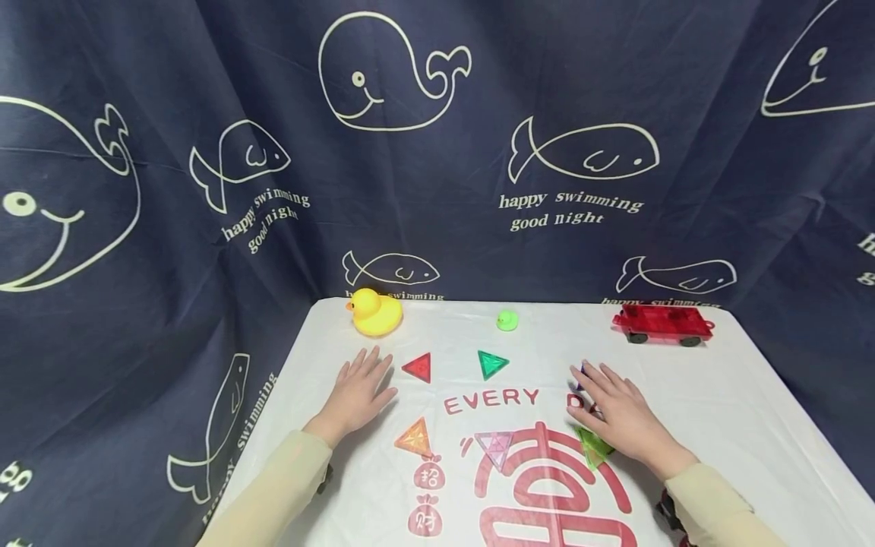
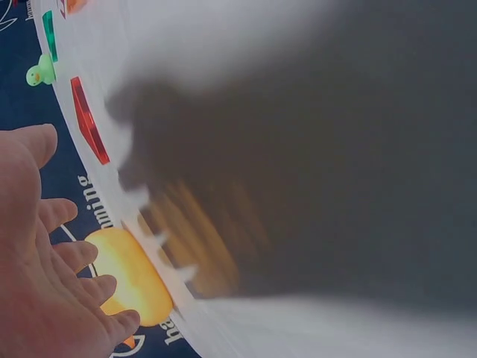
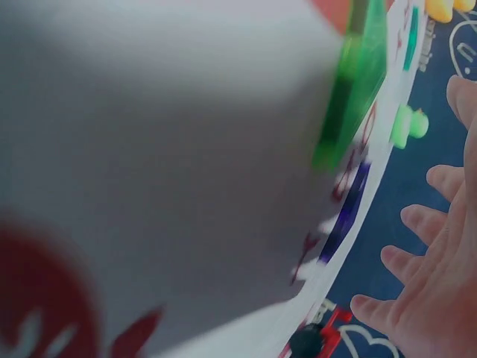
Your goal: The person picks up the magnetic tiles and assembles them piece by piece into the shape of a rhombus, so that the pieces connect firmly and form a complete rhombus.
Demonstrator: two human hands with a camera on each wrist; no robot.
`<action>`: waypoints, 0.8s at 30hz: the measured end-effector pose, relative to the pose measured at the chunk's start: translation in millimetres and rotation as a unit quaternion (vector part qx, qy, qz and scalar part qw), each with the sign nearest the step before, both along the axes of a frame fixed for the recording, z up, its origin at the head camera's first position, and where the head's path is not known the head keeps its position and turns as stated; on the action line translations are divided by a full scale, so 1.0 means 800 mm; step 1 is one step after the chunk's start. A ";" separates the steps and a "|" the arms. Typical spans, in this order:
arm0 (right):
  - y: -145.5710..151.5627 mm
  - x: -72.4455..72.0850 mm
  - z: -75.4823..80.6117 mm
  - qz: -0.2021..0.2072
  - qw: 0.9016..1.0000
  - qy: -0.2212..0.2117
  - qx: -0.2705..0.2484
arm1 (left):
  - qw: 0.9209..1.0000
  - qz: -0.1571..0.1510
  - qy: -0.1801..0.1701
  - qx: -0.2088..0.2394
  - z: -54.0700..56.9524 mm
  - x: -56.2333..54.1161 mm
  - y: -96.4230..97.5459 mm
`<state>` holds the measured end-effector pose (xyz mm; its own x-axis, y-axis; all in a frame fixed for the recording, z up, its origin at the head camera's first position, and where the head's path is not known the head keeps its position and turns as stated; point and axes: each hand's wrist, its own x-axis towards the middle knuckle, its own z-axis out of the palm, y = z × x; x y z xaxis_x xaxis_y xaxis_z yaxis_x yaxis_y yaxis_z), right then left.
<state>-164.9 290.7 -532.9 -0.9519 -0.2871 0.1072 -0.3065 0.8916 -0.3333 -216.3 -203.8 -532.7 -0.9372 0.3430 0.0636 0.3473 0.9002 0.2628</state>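
Both hands are spread with fingers extended above the white table, and neither holds anything. My left hand [image 1: 357,396] is nearest the red triangle tile [image 1: 420,368] and the yellow rubber duck [image 1: 377,314]. In the head view, my right hand [image 1: 618,410] partly covers a yellow-green triangle tile [image 1: 593,448] and mostly hides a dark blue tile [image 3: 345,216], seen edge-on in the right wrist view. Between the hands lie a green triangle tile [image 1: 491,364], an orange one [image 1: 415,438] and a pale purple one [image 1: 495,448].
A small green duck [image 1: 507,320] sits at the table's back edge, with a red wheeled toy car base [image 1: 664,324] at the back right. Behind the table [image 1: 745,425] hangs a dark blue curtain [image 1: 437,197]. A dark object [image 1: 668,510] shows partly beside the right sleeve.
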 end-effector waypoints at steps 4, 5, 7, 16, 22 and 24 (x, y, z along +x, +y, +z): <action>-0.022 -0.005 0.002 0.011 1.000 0.010 0.000 | 1.000 -0.001 0.000 0.006 -0.005 -0.005 0.008; -0.027 -0.006 0.002 0.014 1.000 0.014 -0.001 | 1.000 -0.003 0.000 0.006 -0.005 -0.006 0.009; -0.036 -0.008 0.001 0.020 1.000 0.019 -0.004 | 1.000 -0.007 0.001 0.005 -0.009 -0.009 0.012; -0.079 -0.016 -0.002 0.062 0.997 0.042 -0.013 | 1.000 -0.021 0.020 0.007 -0.015 -0.017 0.029; -0.117 -0.020 -0.002 0.093 0.994 0.056 -0.024 | 1.000 -0.023 0.021 -0.003 -0.014 -0.020 0.042; -0.130 -0.020 -0.003 0.106 0.992 0.061 -0.026 | 0.999 -0.026 0.020 -0.001 -0.013 -0.022 0.046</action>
<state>-180.6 187.0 -535.1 -0.8497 -0.4704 0.2383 -0.5262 0.7858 -0.3250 -233.7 -166.8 -543.4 -0.9151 0.3908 0.0993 0.4031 0.8814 0.2462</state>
